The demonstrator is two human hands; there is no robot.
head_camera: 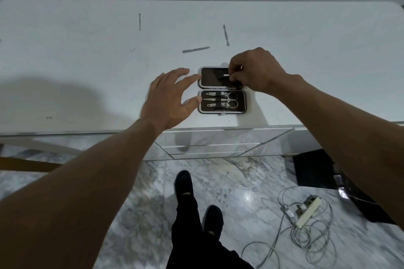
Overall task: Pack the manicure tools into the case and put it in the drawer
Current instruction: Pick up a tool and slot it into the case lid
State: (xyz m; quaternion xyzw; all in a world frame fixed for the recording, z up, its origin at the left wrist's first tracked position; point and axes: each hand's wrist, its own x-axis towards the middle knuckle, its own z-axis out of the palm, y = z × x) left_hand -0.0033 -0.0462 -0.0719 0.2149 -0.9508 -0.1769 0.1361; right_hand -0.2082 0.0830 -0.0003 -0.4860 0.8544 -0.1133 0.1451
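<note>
A black manicure case [222, 89] lies open on the white dresser top [87, 72]. Its near half holds scissors [220, 99] and two nail clippers under a strap. My right hand [254, 70] is pinched on a small metal tool [226, 75] over the far half of the case. My left hand [170, 98] hovers open at the case's left edge, fingertips near it. Three loose tools lie farther back: a flat file [195, 49], a pusher [225, 35] and a thin stick [139, 21].
Mirrored drawer fronts [209, 146] sit shut below the dresser edge. On the marble floor I see my feet [196, 203], a power strip with tangled cable [306, 212] at the right, and a black object [317, 170] beside the dresser.
</note>
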